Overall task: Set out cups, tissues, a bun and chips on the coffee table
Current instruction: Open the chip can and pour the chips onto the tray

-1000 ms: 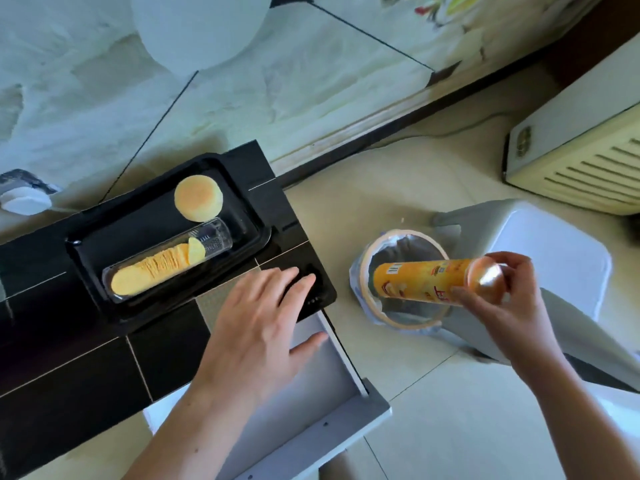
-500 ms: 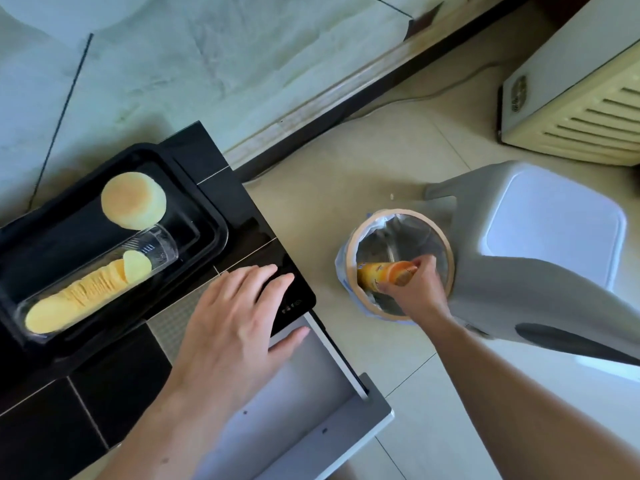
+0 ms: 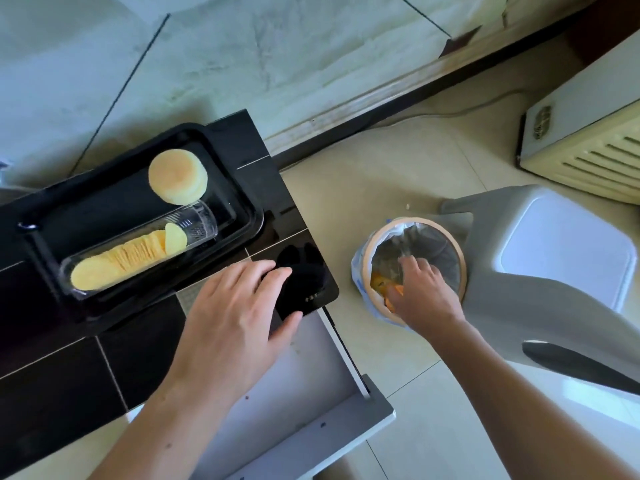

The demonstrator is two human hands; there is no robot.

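A round pale bun [image 3: 177, 181] and a clear plastic sleeve of stacked chips [image 3: 128, 258] lie on a black tray [image 3: 249, 216] on the dark tiled coffee table [image 3: 52, 375]. My left hand [image 3: 228, 317] rests flat, fingers straight, on the table's glossy right corner. My right hand [image 3: 422, 292] reaches into the lined waste bin [image 3: 460, 258] on the floor, fingers spread. The orange chip can [image 3: 379, 284] lies inside the bin just under the thumb, mostly hidden. No cups or tissues are in view.
A white drawer [image 3: 311, 393] stands pulled out below the table corner, under my left wrist. A grey plastic stool [image 3: 554, 258] touches the bin on its right. A cream appliance with vents [image 3: 588, 133] sits at the far right by the wall.
My right hand carried the orange chip can from above the bin down into it, and its fingers have spread off the can. The left hand stayed on the table corner.
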